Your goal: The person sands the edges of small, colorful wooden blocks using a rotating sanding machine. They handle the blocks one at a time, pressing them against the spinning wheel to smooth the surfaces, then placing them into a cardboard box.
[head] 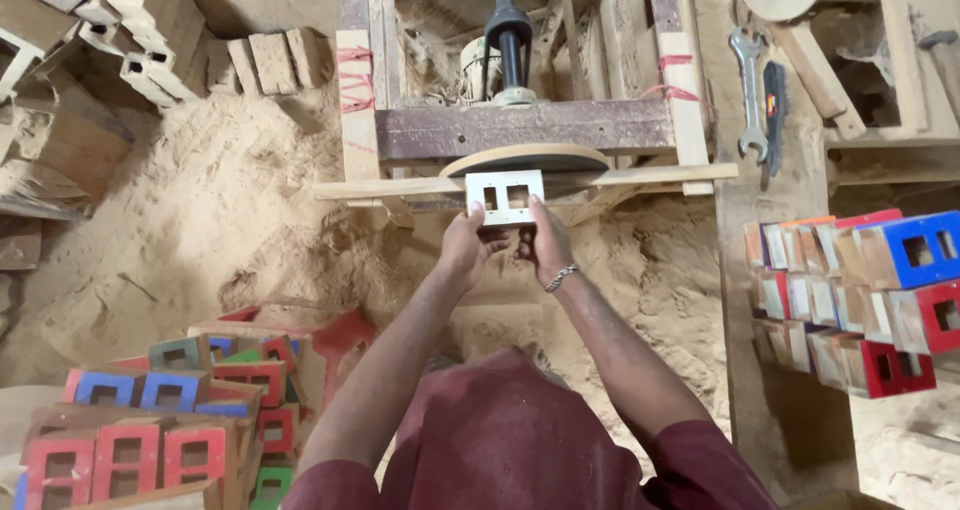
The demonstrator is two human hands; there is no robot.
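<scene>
Sawdust floor [210, 210]; both hands [468, 245] [545, 242] hold wooden block [504, 198] at sanding disc [525, 158].

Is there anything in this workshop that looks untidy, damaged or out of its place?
Sawdust covers the floor in a thick heap. The painted blocks at lower left lie in a loose, tilted pile, unlike the stacked ones at right. Both hands, left and right, hold the unpainted block straight against the sanding disc.

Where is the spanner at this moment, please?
In the head view the spanner lies at upper right on the wooden bench, beside a dark tool, above the stacked painted blocks.
</scene>
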